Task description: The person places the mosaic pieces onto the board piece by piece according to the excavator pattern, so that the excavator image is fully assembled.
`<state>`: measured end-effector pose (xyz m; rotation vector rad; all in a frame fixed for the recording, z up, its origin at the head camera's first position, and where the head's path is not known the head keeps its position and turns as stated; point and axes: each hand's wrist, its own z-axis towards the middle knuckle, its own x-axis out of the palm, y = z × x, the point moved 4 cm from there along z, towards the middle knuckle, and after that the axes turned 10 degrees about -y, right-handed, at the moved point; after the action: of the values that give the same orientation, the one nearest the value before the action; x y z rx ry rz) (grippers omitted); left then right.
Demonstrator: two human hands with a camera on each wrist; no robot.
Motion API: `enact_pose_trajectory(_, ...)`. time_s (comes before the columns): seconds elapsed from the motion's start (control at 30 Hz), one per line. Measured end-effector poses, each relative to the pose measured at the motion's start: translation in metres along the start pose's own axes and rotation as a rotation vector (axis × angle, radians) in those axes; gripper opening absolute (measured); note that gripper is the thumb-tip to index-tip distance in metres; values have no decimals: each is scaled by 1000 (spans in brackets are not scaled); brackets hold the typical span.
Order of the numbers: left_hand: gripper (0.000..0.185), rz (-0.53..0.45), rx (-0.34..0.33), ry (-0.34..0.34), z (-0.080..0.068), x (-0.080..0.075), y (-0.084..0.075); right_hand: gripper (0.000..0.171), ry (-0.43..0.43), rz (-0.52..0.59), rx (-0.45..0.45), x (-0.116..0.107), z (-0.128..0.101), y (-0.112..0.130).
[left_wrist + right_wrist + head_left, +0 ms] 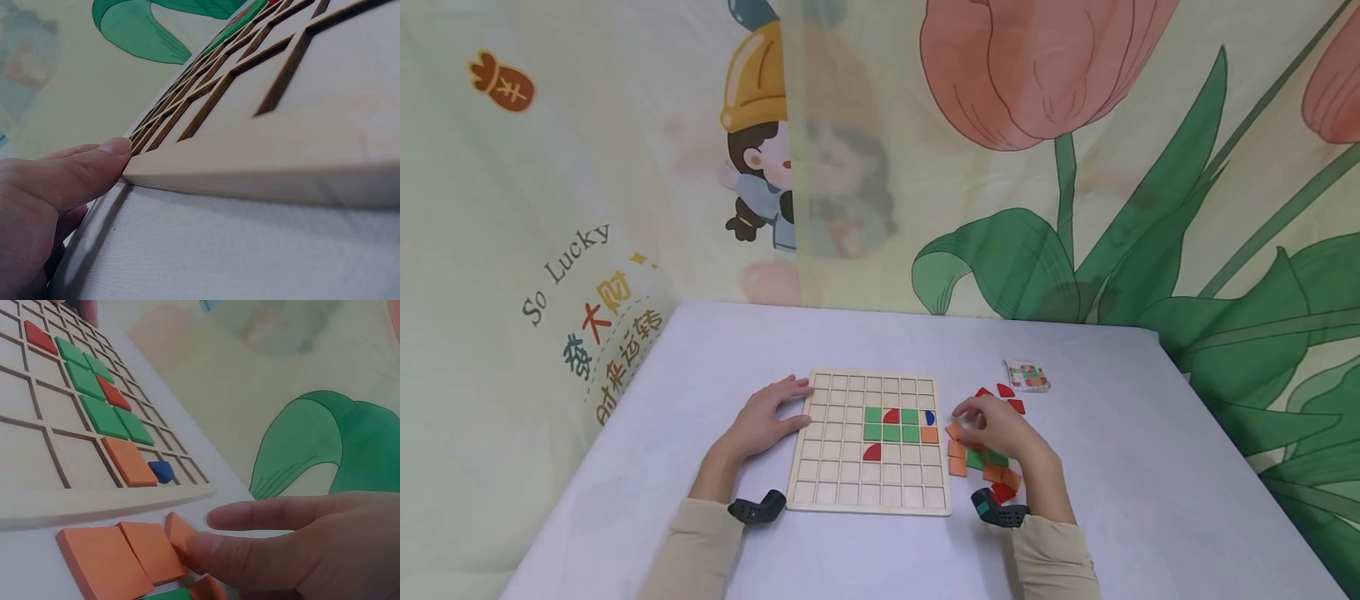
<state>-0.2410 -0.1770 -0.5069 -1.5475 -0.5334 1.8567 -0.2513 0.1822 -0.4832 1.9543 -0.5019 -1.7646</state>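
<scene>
**One pale wooden grid board [827,471], one tilted orange tile [179,534] at your right hand [1003,427]**

The tile is just beside the board's right edge, and your right thumb touches it; the index finger stands apart from it. Whether your other right fingers grasp the tile, I cannot tell, because they are mostly hidden. Your left hand [763,421] is not clenched: its fingers lie extended at the board's left edge, the thumb touching the rim.

In my judgement, the tile could slip if only the thumb presses it, and a low palm could push the loose green square tiles [975,459] near it. A knock on the board may shift the small blue rounded piece [929,418], which does not fill its cell.

The right wrist view shows the thumb's contact, unclear from the head; only the head view shows the small patterned packet [1027,376].
</scene>
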Motion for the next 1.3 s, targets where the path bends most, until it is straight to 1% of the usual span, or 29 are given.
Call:
enact_pose_trajectory(0.2,52,-2,-4,-1,-1,-1,-1,28,18,6,2,6,1,-2)
enact_pose_trajectory(0.37,52,-6,-10,-3,0,0,-2,24,1,5,13,8,3,-5)
enact_pose_trajectory(0.47,53,1,-1,3,1,2,-2,21,-14,16,23,8,3,-7)
enact_pose_trajectory(0.5,53,9,6,5,1,3,-2,21,-18,20,24,8,3,-8)
enact_pose_trajectory(0.7,52,11,-8,-3,0,0,-1,24,-32,46,28,9,6,-7)
enact_pose_trajectory(0.87,52,4,0,1,0,1,-1,23,-46,37,50,7,7,-8)
enact_pose_trajectory(1.1,53,3,-22,0,-2,1,2,19,-90,60,54,2,4,-11)
enact_pose_trajectory(1.2,53,5,-12,-1,-2,2,1,18,-103,49,66,-3,2,-11)
enact_pose_trajectory(1.3,53,8,-2,-2,0,2,0,19,-107,28,59,-7,2,-7)
